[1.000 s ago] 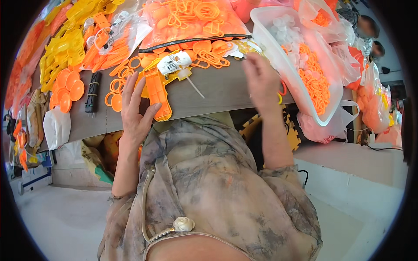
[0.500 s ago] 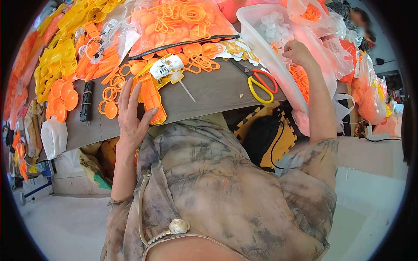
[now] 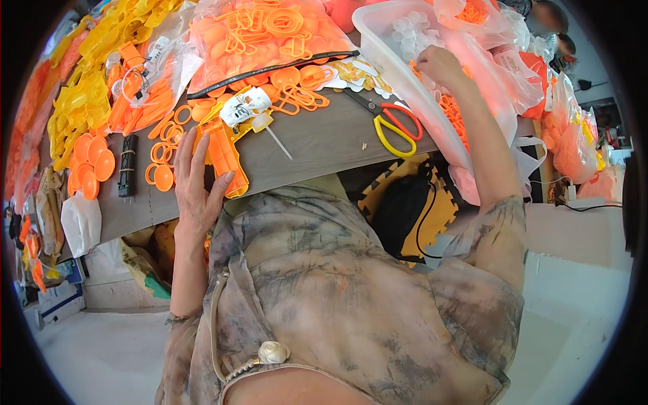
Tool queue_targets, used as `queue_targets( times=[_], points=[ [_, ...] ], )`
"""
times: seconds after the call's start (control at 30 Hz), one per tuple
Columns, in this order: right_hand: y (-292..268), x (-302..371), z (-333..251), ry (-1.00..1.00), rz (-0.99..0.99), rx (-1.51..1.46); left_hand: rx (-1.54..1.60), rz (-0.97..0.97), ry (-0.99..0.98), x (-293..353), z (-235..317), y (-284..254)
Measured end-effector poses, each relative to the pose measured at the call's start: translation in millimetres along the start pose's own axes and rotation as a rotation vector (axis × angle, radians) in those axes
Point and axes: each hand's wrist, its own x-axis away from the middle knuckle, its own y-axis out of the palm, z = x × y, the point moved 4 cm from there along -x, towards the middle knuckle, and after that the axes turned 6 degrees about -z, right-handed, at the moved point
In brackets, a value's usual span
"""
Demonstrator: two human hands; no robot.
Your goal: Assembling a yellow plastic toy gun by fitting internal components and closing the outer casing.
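Observation:
My left hand [image 3: 194, 185] lies at the table's front edge with its fingers stretched and apart. Beside it is an orange plastic housing [image 3: 227, 160]; the fingertips reach its left side, but whether they touch cannot be told. A white printed plastic piece [image 3: 246, 106] sits at the housing's far end, with a thin white stick [image 3: 278, 143] pointing toward me. On the right, my right hand [image 3: 442, 69] dips into a long translucent bin [image 3: 378, 50] with its fingers curled. Those fingertips are hidden. The bin holds clear plastic cups [image 3: 413, 37] and small orange parts [image 3: 453, 121].
Scissors [image 3: 395, 129] with red and yellow handles lie beside the bin. A bag of orange parts [image 3: 270, 50] fills the table's far middle. Orange spoon-like pieces [image 3: 90, 165], a black bundle [image 3: 127, 165] and yellow parts [image 3: 77, 111] are at left.
The whole view has shifted a little, moving the table things leftward in the picture. My right hand stays over the bin, slightly farther in. My left hand keeps its place by the orange housing.

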Motion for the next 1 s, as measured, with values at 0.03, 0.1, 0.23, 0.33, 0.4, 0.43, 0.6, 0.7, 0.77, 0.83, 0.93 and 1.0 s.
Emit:
queue_targets(
  times=[0.03,0.1,0.23,0.33,0.4,0.43,0.6,0.7,0.77,0.83,0.93,1.0],
  points=[
    [10,-4,1,-0.004,0.002,0.001,-0.010,-0.001,0.007,0,0,0],
    [27,-12,-4,-0.018,0.095,0.209,-0.003,0.000,-0.001,1,0,-1],
    [35,-25,8,0.088,0.028,0.148,0.016,0.002,-0.019,2,0,-1],
    [36,-28,22,0.133,0.052,0.096,0.026,0.032,-0.008,0,1,1],
    [31,-27,19,0.139,0.029,0.040,0.018,0.043,-0.027,2,-1,0],
    [28,-25,22,0.176,0.007,-0.021,0.012,0.039,-0.019,0,1,0],
    [-13,-11,35,0.140,0.054,-0.366,0.043,0.075,0.005,0,-1,-1],
    [-48,20,7,0.085,0.143,-0.847,0.144,0.123,0.018,4,-5,-5],
    [-66,50,-38,-0.066,0.203,-1.143,0.237,0.168,0.005,6,-8,-9],
    [-56,75,-104,-0.166,0.151,-1.171,0.216,0.159,-0.017,2,-4,-18],
    [-11,112,-200,-0.409,-0.036,-1.270,0.133,0.100,0.015,-9,-2,-19],
    [22,118,-243,-0.496,-0.101,-1.346,0.045,0.052,0.051,-12,0,-15]
  ],
)
